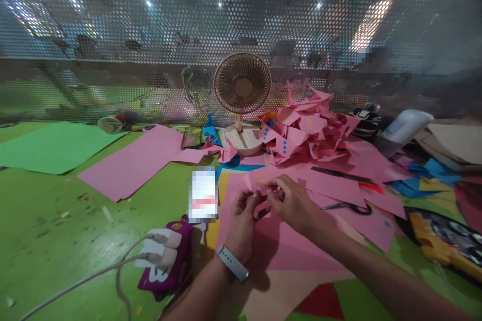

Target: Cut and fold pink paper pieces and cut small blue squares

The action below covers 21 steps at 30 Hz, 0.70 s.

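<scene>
Forearms (205,291) lie nearest, a pale band (232,263) around the left one. The left hand (243,213) and right hand (291,203) nearly meet above a pink sheet (301,256), fingers curled inward. Just beyond the left fingertips and left of the right ones is a small pink piece (254,179) with yellow marks, nearer the left hand; whether either grips it, and its long axis, I cannot tell

left hand (243,213) + right hand (289,201) | at pink paper piece (251,181) | fan (243,85) beyond
</scene>
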Each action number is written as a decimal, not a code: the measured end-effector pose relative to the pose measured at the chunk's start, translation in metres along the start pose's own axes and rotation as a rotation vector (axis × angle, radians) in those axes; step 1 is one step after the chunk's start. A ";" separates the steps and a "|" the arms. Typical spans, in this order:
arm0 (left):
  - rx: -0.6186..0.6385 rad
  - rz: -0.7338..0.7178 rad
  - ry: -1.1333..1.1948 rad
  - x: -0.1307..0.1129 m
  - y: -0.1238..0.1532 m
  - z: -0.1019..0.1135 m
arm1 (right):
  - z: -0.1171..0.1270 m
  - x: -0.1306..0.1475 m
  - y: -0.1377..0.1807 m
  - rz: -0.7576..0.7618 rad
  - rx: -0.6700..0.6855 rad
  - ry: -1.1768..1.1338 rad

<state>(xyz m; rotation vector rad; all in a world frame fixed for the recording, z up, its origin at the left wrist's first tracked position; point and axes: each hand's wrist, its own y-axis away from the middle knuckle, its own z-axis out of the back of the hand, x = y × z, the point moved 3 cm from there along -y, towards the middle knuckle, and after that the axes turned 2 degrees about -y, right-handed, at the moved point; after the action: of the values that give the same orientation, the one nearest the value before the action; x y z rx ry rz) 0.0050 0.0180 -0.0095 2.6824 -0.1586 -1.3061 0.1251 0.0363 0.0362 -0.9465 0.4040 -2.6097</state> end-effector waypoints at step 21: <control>0.000 0.018 -0.010 -0.001 0.000 0.000 | 0.006 -0.005 -0.005 -0.176 -0.008 -0.254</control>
<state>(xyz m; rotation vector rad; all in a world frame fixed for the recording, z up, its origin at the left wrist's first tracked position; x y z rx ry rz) 0.0047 0.0179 -0.0086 2.6683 -0.1836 -1.3136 0.1313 0.0418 0.0400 -1.3523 0.2761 -2.5933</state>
